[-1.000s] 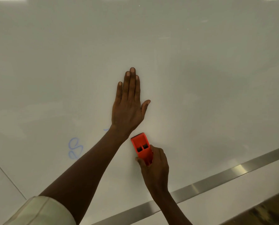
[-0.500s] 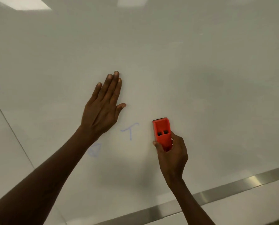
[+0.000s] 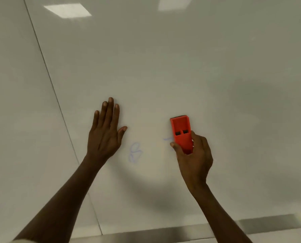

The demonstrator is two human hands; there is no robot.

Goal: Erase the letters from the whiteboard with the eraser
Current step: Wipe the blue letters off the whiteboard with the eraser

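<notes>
A white whiteboard [image 3: 181, 71] fills the view. My right hand [image 3: 195, 158] grips an orange eraser [image 3: 181, 132] and holds it against the board, over a blue letter T [image 3: 167, 139] of which only the left end of the bar shows. A faint blue letter S [image 3: 135, 153] is written to its left, uncovered. My left hand [image 3: 106, 132] lies flat on the board with straight fingers, just left of the S.
A dark vertical seam [image 3: 58, 106] divides the board from a panel on the left. A metal strip [image 3: 163, 233] runs along the board's bottom edge. Ceiling lights reflect near the top.
The eraser has moved left onto the T, which was fully visible half a second ago. The view has shifted left and up; my left hand stays flat on the board.
</notes>
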